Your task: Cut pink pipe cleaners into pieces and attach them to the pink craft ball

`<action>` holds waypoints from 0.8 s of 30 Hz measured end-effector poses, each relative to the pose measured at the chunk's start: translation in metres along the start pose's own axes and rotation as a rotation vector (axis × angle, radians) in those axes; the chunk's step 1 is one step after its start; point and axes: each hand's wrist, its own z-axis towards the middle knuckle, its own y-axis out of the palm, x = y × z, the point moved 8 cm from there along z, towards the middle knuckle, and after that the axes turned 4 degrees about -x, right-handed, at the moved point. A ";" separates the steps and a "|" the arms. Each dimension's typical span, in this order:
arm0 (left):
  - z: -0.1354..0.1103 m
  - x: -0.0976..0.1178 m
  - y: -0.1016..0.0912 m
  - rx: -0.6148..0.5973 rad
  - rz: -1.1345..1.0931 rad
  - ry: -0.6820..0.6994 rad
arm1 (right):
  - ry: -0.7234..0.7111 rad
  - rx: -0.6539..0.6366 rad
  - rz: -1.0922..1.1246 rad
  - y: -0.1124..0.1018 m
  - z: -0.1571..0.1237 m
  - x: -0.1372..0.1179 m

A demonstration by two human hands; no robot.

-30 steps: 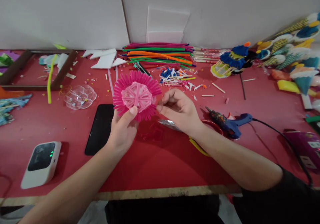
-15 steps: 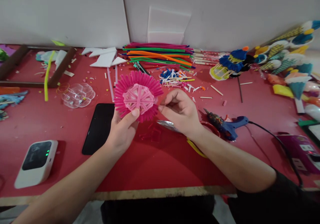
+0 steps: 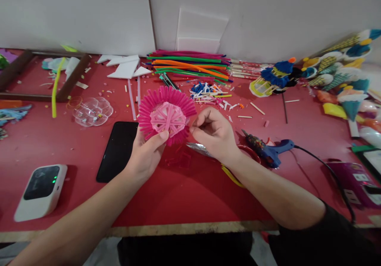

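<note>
A round pink craft piece (image 3: 168, 117), fringed with magenta pipe-cleaner loops around a paler spoked centre, is held up above the table. My left hand (image 3: 147, 151) grips its lower left edge, the thumb pressed on the front. At the piece's right edge, my right hand (image 3: 212, 133) is closed, thumb and forefinger pinched together; whatever lies between the fingertips is too small to make out. Scissors (image 3: 199, 148) with yellow handles lie partly hidden beneath my right wrist. Beside that forearm rests a blue hot glue gun (image 3: 269, 151).
A black phone (image 3: 116, 151) and a white device (image 3: 41, 190) lie on the left. Pipe cleaners (image 3: 190, 66) are bundled at the back, near small cut sticks (image 3: 208, 91). A brown frame (image 3: 32, 97) stands left; craft figures (image 3: 339, 71) and a purple power strip (image 3: 354, 180) are right.
The pink piece and my left hand have shifted slightly to the right in view. My right hand keeps its pinch at the piece's edge.
</note>
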 end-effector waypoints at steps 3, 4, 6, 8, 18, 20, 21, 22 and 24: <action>0.000 0.001 0.002 -0.007 -0.005 0.006 | 0.019 -0.001 -0.005 -0.001 0.001 0.002; 0.000 0.001 0.003 -0.012 -0.009 0.011 | 0.025 0.001 -0.013 -0.001 0.001 0.003; 0.001 0.002 0.005 -0.018 -0.016 0.016 | 0.032 0.012 -0.039 -0.002 0.002 0.004; 0.001 0.001 0.006 -0.015 -0.023 0.014 | 0.032 0.023 -0.056 -0.003 0.003 0.004; 0.009 0.018 -0.002 0.109 -0.236 0.134 | -0.164 -0.482 -0.691 0.025 -0.003 -0.001; 0.010 0.018 -0.003 0.112 -0.255 0.122 | -0.247 -0.620 -0.885 0.038 -0.012 0.005; 0.010 0.018 -0.002 0.112 -0.257 0.115 | -0.253 -0.654 -0.946 0.041 -0.015 0.009; 0.009 0.017 -0.002 0.107 -0.257 0.114 | -0.247 -0.669 -0.994 0.044 -0.018 0.013; 0.008 0.017 0.000 0.086 -0.250 0.119 | -0.235 -0.673 -1.066 0.049 -0.021 0.020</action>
